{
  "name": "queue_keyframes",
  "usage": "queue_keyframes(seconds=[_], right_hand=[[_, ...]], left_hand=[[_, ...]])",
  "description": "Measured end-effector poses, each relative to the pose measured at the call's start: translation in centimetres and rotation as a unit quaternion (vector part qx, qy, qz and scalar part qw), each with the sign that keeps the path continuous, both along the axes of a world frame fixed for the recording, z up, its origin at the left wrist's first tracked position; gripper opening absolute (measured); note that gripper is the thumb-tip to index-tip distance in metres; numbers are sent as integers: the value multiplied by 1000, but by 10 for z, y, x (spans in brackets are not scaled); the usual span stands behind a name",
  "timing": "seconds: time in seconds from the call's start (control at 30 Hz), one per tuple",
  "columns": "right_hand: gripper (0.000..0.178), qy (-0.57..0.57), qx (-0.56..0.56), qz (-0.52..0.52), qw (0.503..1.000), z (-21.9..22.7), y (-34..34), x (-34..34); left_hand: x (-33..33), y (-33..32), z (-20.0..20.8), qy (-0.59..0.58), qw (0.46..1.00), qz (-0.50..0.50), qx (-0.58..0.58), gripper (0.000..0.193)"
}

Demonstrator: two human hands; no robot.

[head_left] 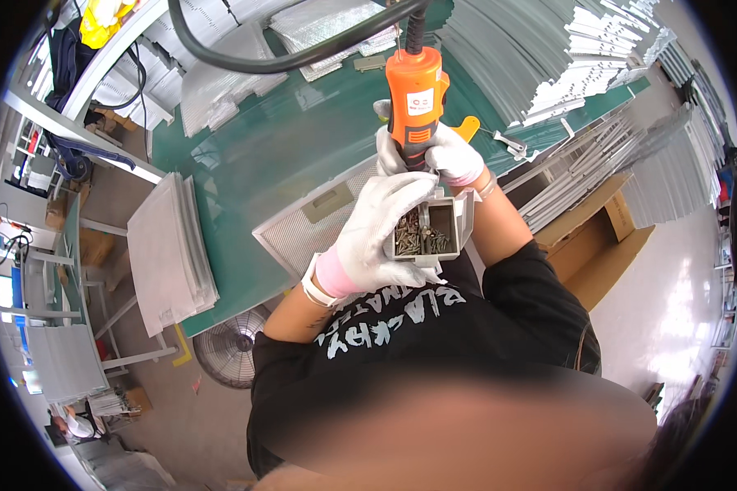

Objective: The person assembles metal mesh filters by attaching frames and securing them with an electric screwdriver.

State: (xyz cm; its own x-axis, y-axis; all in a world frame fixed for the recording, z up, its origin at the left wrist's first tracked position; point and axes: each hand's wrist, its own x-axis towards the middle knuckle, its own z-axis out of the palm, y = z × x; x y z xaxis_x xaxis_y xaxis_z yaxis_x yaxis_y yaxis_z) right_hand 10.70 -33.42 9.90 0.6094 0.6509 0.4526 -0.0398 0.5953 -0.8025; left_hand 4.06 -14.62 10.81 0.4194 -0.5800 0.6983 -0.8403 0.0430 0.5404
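Both my hands wear white gloves with pink cuffs. My left hand grips a small grey compartment box close to my chest. Loose small screws lie in the box. In my right hand is an orange electric screwdriver, upright, its lower end near the box; a thick black cable runs from its top. The tip is hidden by my hands. Behind my left hand a perforated light panel, with a tan rectangular piece on it, lies on the green tabletop.
Stacked pale panels overhang the table's left edge. More wrapped panels lie at the back, and pale slats at the back right. A white-handled tool rests by the right edge. An open cardboard box and a floor fan stand near me.
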Motion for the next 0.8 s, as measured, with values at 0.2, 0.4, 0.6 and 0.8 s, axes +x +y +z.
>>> queue_keyframes(seconds=[0.2,0.4,0.6,0.8], right_hand=[[77,-83,-181,-133,971,46,-27,-8],[39,-221,-424,-385,789,97,-70,-47],[93,-81,-610,-256,746,116,-80,-111],[92,142,-494,-210,832,107,-73,-117]], left_hand=[[5,-5,22,-36,999,39,-1,99],[25,-9,36,-96,993,66,10,98],[22,-37,31,-114,988,99,-32,87],[13,-63,16,-111,987,102,-49,81]])
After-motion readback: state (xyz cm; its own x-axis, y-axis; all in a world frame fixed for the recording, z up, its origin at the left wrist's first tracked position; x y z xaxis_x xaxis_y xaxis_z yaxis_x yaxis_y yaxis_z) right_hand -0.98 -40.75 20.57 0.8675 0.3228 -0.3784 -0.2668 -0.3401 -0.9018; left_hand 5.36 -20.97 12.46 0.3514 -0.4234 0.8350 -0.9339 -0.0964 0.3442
